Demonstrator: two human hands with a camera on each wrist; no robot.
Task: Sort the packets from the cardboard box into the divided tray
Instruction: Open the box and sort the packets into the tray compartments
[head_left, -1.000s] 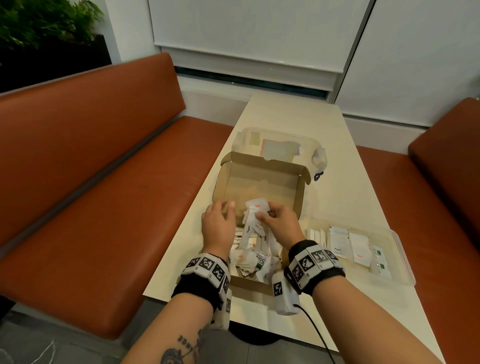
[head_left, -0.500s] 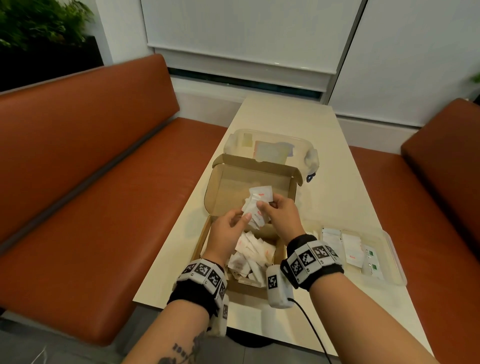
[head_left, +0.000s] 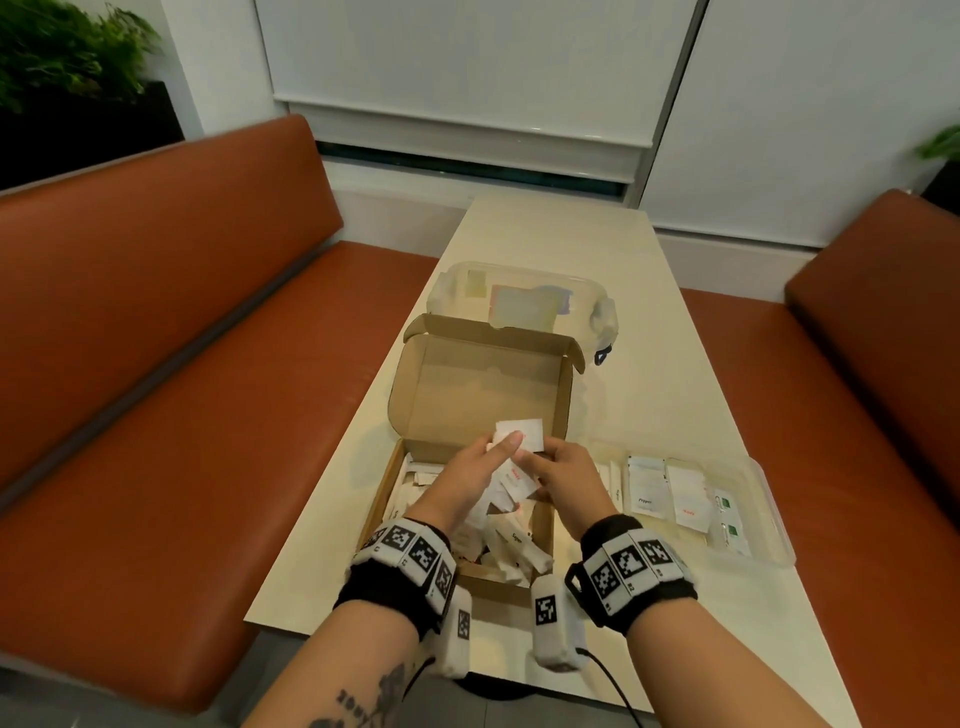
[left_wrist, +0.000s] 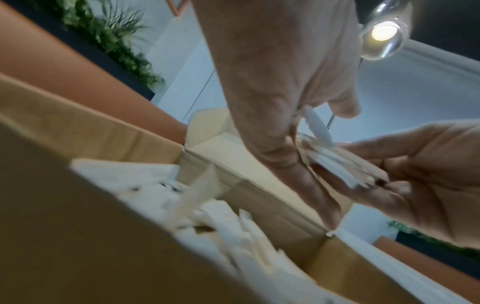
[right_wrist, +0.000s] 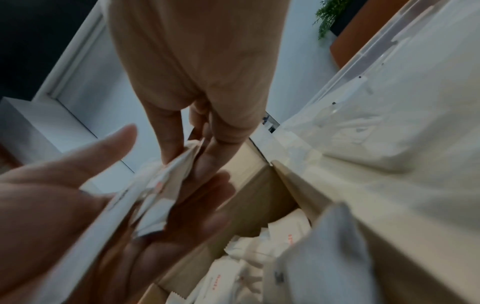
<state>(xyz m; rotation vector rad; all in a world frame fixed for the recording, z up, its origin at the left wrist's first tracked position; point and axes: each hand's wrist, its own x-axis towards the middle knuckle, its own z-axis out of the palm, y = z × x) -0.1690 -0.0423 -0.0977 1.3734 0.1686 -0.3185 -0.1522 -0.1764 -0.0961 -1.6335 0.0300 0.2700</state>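
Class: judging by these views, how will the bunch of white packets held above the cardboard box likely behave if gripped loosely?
The packets look thin and fanned, so probably floppy and light. Both the left hand and right hand pinch them, suggesting they slide apart easily.

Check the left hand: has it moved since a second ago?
Yes. The left hand has left the cardboard box's left wall and risen toward the middle, where it now meets the packets held by the right hand.
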